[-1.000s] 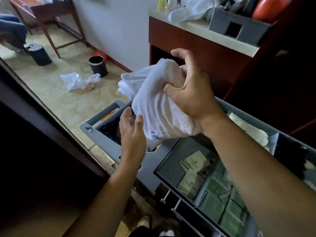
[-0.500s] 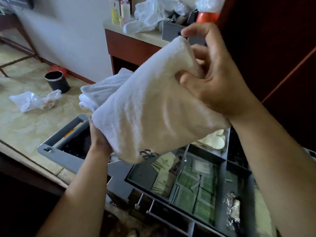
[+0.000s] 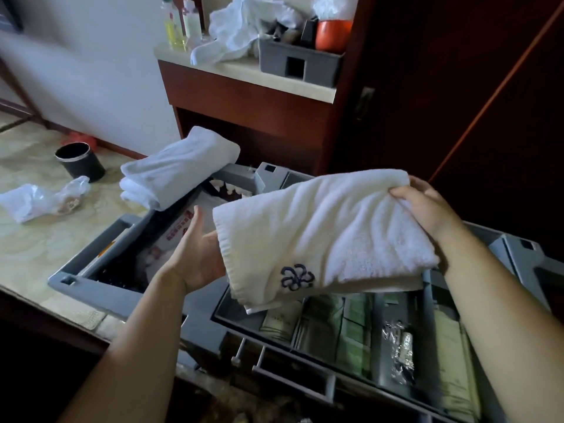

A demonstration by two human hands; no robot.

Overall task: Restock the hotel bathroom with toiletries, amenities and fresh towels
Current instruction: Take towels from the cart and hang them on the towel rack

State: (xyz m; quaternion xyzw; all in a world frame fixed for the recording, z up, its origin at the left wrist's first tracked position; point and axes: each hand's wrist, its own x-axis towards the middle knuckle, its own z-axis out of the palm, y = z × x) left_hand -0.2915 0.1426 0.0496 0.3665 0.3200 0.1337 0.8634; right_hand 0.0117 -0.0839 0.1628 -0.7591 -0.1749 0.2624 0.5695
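Two hands carry one folded white towel [image 3: 320, 230] just above the grey cart [image 3: 91, 293]. The right hand [image 3: 433, 212] grips the towel's right end, fingers curled over the fold and bunching the cloth. The left hand [image 3: 195, 254] lies flat and palm-up at the other end, thumb straight, touching the hem. Its fingertips are lost under the towel, so I cannot tell how far they reach. A blue stitched emblem [image 3: 296, 276] shows on the corner that droops towards the cart. The towel hides part of the cart's compartments; past its lower edge I can make out green sachets [image 3: 351, 328] and some foil packets [image 3: 399, 349], though their print is too blurred to read. Both forearms come up from the bottom edge, bare, the right one crossing over the cart. A second folded towel [image 3: 180, 169] rests on the cart's far left rim. On the floor left of the cart stand a black bin [image 3: 81, 161] and a crumpled plastic bag [image 3: 39, 199]. Beyond the cart, a counter [image 3: 244, 77] holds bottles [image 3: 180, 22] and a grey caddy [image 3: 299, 62].
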